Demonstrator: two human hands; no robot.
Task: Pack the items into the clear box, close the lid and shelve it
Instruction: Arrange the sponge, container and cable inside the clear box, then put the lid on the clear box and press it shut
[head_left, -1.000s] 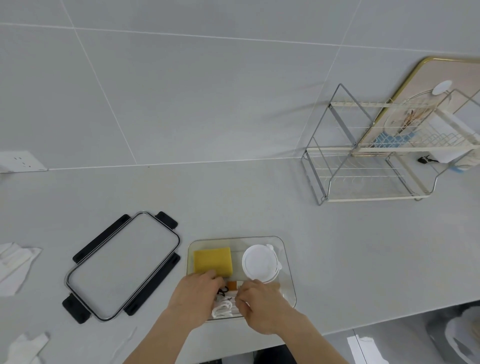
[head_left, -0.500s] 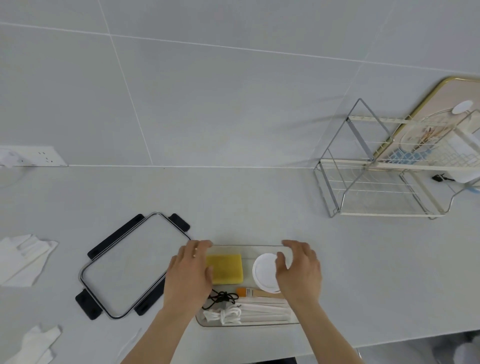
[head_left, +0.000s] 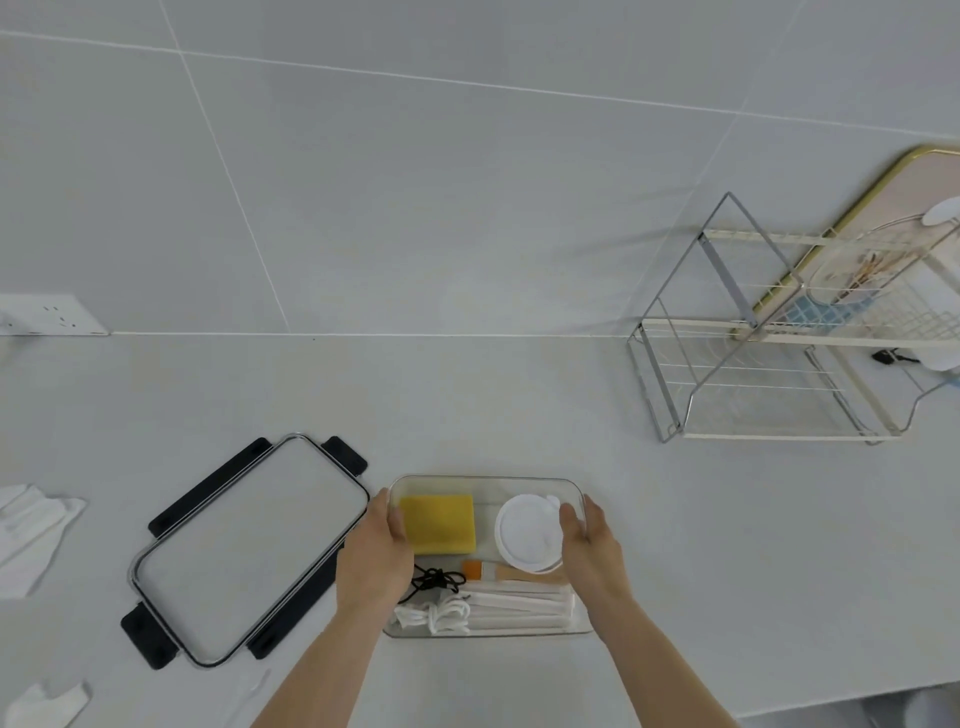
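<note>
The clear box (head_left: 483, 480) sits on the counter near the front edge. Inside lie a yellow sponge (head_left: 439, 522), a round white container (head_left: 527, 532), an orange-tipped brush (head_left: 498, 571), a black cord (head_left: 436, 581) and white rolled items (head_left: 514, 605). My left hand (head_left: 374, 556) grips the box's left wall, thumb inside. On the right wall my right hand (head_left: 592, 551) grips the same way. The lid (head_left: 249, 551), clear with black clips, lies flat to the left of the box.
A wire shelf rack (head_left: 769, 364) stands at the back right against the tiled wall, a tray (head_left: 883, 208) leaning behind it. White cloths (head_left: 26, 530) lie at the left edge. A wall socket (head_left: 47, 314) is at far left.
Both hands left the items inside the box, spread apart and took hold of its left and right walls. The box now sits square to me.
</note>
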